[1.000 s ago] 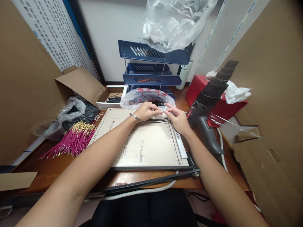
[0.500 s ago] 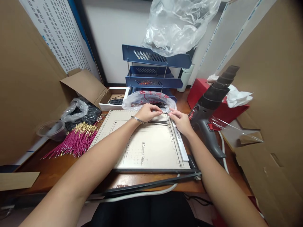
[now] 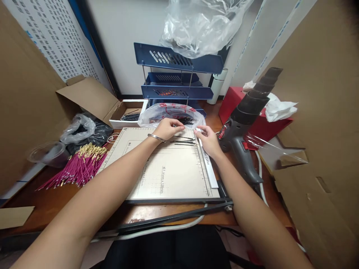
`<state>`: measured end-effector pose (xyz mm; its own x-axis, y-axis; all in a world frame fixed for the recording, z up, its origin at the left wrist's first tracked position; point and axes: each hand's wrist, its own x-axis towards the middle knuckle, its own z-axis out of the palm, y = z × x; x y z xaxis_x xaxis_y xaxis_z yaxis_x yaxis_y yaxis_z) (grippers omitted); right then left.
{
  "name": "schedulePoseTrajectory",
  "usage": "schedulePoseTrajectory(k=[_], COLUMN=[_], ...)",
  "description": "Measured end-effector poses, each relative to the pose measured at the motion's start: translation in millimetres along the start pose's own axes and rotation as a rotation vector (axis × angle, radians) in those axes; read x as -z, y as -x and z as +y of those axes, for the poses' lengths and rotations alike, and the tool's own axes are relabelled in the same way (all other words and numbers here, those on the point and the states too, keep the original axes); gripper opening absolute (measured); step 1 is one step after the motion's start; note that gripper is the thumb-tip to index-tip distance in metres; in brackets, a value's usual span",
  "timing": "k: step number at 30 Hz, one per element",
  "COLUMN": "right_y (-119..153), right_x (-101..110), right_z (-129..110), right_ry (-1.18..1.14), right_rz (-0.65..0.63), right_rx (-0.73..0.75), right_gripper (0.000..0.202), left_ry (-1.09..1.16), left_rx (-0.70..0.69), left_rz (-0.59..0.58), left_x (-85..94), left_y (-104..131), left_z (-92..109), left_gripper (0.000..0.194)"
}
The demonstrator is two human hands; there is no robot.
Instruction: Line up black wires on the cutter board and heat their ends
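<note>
On the paper cutter lie several thin black wire-like strips. My left hand reaches over its far edge, thumb and forefinger pinched together beside a clear plastic bag with red print. Dark thin pieces show in that bag; what the left fingertips hold is too small to tell. My right hand is at the cutter's far right corner, its thumb and forefinger drawn together over the ruled edge. Anything between them cannot be made out. The black strips lie just below both hands.
A bundle of magenta wires with gold ends lies at left, near an open carton. A heat gun stands at right before a red tissue box. Blue trays stand behind. The cutter's black arm runs along the front.
My hands have moved apart slightly, the left one back towards the bag. Earlier their fingertips nearly met over the cutter's far edge. The whole view has shifted a little.
</note>
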<state>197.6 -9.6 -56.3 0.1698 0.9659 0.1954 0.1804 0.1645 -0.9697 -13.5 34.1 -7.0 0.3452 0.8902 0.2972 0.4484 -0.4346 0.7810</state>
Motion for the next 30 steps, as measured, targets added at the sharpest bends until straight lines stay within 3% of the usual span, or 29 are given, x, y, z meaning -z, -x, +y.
schedulePoseTrajectory(k=[8,13,17,25,30], right_y=[-2.3,-3.6,-5.3,-2.9,-5.1], right_x=[-9.5,-4.5,-2.5,-4.1,-3.5], right_z=[3.2,5.3,6.8,1.1,2.2], right_ry=[-0.176,-0.246,-0.173,-0.209,-0.177], right_rz=[-0.024,-0.06,-0.045,-0.019,-0.054], right_rx=[-0.177,-0.261,-0.226,-0.199,-0.143], right_gripper=[0.086,0.086,0.084,0.072,0.074], left_ry=[-0.03,-0.024,-0.026,-0.117,-0.106], left_rx=[0.049,0.063,0.07,-0.051,-0.046], left_rz=[-0.099,-0.139,-0.169,-0.221,-0.246], left_x=[7.6,7.0,6.9,13.2,9.6], left_y=[-5.0,-4.7,-1.8,3.5,3.9], left_z=[-9.1,-8.7,-6.2,-2.7,-4.9], left_gripper=[0.027,0.028,0.022,0.011,0.012])
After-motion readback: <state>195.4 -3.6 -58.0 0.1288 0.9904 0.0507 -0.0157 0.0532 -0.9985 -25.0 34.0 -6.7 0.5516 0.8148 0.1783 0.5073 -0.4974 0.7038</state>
